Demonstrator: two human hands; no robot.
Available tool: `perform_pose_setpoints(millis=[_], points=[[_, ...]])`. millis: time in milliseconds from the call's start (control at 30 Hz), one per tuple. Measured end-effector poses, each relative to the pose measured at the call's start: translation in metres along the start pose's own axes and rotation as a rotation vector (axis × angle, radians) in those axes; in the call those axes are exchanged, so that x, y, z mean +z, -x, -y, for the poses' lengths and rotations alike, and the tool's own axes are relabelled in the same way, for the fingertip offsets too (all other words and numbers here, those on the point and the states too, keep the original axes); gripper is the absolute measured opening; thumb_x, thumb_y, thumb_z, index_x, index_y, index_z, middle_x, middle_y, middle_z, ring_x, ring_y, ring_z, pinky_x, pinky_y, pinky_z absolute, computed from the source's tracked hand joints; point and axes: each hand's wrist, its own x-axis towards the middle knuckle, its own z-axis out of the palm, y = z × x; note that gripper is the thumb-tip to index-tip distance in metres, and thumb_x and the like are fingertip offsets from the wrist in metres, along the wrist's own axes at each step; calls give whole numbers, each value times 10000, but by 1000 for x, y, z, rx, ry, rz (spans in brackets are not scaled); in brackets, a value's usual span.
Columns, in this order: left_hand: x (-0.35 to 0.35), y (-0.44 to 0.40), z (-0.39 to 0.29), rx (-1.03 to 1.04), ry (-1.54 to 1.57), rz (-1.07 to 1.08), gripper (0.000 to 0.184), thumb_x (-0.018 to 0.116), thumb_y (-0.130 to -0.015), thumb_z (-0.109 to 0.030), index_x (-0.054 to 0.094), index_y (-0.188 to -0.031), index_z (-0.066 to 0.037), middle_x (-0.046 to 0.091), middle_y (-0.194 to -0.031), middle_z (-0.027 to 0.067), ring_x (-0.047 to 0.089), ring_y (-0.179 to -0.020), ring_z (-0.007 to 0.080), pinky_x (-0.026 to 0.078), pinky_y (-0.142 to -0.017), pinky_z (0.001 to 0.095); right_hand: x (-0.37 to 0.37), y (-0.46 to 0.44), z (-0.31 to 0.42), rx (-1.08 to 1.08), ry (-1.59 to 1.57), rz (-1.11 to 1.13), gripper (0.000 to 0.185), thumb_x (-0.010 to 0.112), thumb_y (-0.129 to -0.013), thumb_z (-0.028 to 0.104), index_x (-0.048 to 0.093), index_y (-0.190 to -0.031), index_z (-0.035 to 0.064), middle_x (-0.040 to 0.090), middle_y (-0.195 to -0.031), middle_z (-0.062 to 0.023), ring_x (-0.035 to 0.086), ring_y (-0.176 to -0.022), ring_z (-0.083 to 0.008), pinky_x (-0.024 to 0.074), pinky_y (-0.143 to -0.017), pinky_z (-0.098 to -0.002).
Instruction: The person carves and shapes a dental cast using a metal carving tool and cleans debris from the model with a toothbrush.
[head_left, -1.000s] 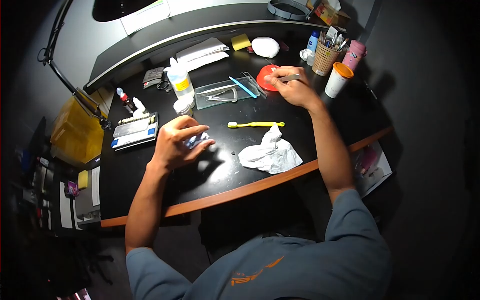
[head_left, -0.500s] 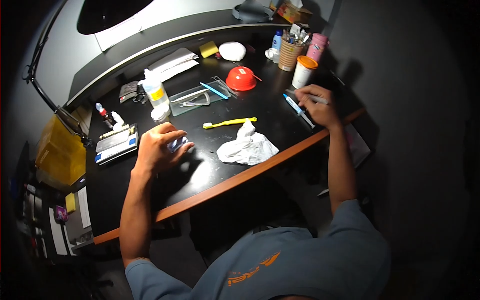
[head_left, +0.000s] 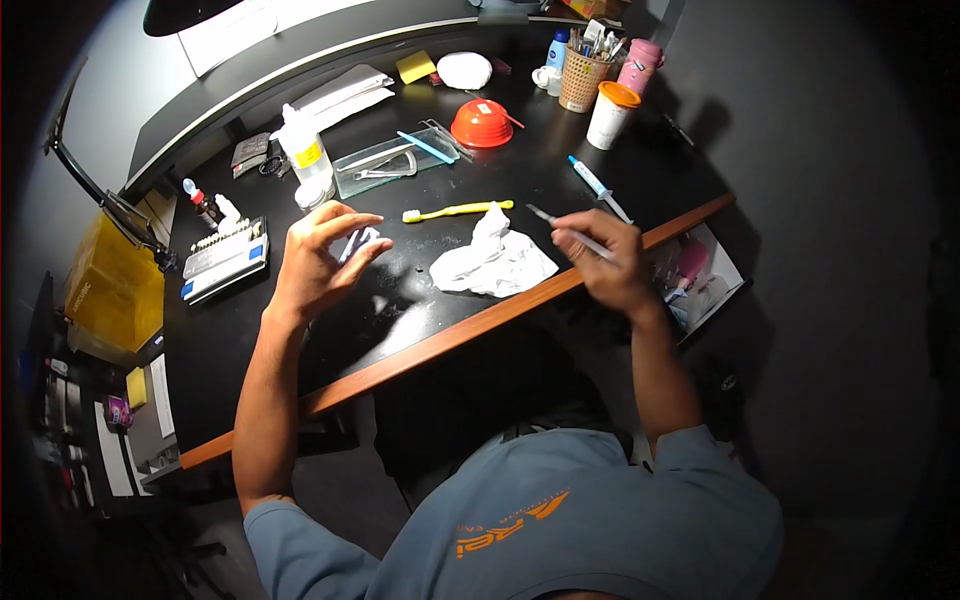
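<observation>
My left hand [head_left: 318,255] is curled around a small, clear bluish-white object [head_left: 357,243], mostly hidden by the fingers and palm. In my right hand [head_left: 608,262] is a slim pale-handled tool [head_left: 588,243] with a dark, narrow tip, possibly a brush; its tip points up and left. Between the hands lie a crumpled white tissue [head_left: 495,262] and, behind it, a yellow toothbrush [head_left: 458,211]. A syringe [head_left: 598,187] with a blue tip rests on the desk beyond my right hand.
A glass slab [head_left: 395,165] carries metal instruments and a blue stick. Around it stand a squeeze bottle [head_left: 305,150], a red bowl [head_left: 481,124] and an orange-lidded cup [head_left: 611,116]. A shade-guide-like case [head_left: 228,262] lies left. An open drawer [head_left: 705,285] juts out below the right edge.
My right hand has moved left and toward me with the slim tool, away from the syringe. My left hand keeps its hold on the small object. The view has tilted slightly.
</observation>
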Motion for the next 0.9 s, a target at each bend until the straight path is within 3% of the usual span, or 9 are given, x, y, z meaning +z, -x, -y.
perform_pose_setpoints(millis=[167,300,433,467,600,700,733,833,900], points=[[2,3,1,69,-157,47,275,897,-847,-155,796,-1085,-62,701,-926,108,711,-827,254,568,-750,352,28,14,9,-172,125,59,177,795,-931,119,780,-1066,5,766,-988,-159,751,-952,-320,590,-820,-382],[4,0,-3,57,-164,-6,225,873,-859,-164,784,-1038,-60,700,-879,117,708,-790,279,552,-722,366,37,21,-19,-165,445,-88,208,830,-890,209,804,-1018,47,767,-1001,-128,715,-1068,-325,561,-923,-443],[7,0,10,-117,-12,-21,180,781,-962,-137,768,-1072,5,735,-842,88,662,-751,142,515,-699,301,43,32,-6,-78,532,-94,329,838,-887,344,812,-1055,63,728,-1040,-93,697,-1062,-302,512,-952,-424],[9,1,14,-191,46,-18,189,761,-988,-155,770,-1084,7,743,-854,72,657,-767,119,515,-707,292,46,37,-7,-13,501,-35,402,777,-929,443,795,-1097,79,688,-1149,-110,637,-1185,-297,409,-1082,-538],[12,5,30,-336,198,-18,221,711,-1046,-186,774,-1112,15,761,-889,46,650,-820,76,516,-745,263,43,44,1,37,561,63,516,695,-979,503,736,-1273,80,607,-1328,-173,557,-1310,-343,327,-1148,-653],[11,6,37,-373,297,30,231,675,-1072,-171,749,-1135,38,771,-945,67,662,-854,86,516,-784,243,36,48,0,-19,565,53,549,692,-976,520,726,-1301,79,599,-1348,-196,540,-1336,-365,298,-1149,-700],[8,5,33,-380,304,38,226,666,-1077,-165,743,-1142,38,769,-950,65,660,-856,82,513,-781,239,28,46,6,-65,576,37,476,731,-966,434,744,-1269,67,622,-1315,-211,587,-1281,-382,384,-1125,-642],[-4,7,17,-401,347,28,210,639,-1091,-142,730,-1158,35,764,-961,56,648,-855,68,498,-768,223,-11,40,-3,29,310,-62,360,769,-939,310,769,-1180,42,658,-1259,-189,653,-1180,-362,495,-1055,-518],[-12,13,5,-410,413,-12,196,622,-1098,-123,725,-1165,29,760,-963,50,631,-847,55,481,-751,209,-42,32,-18,105,443,-190,268,788,-905,210,777,-1099,24,687,-1214,-162,686,-1111,-343,558,-948,-426]])
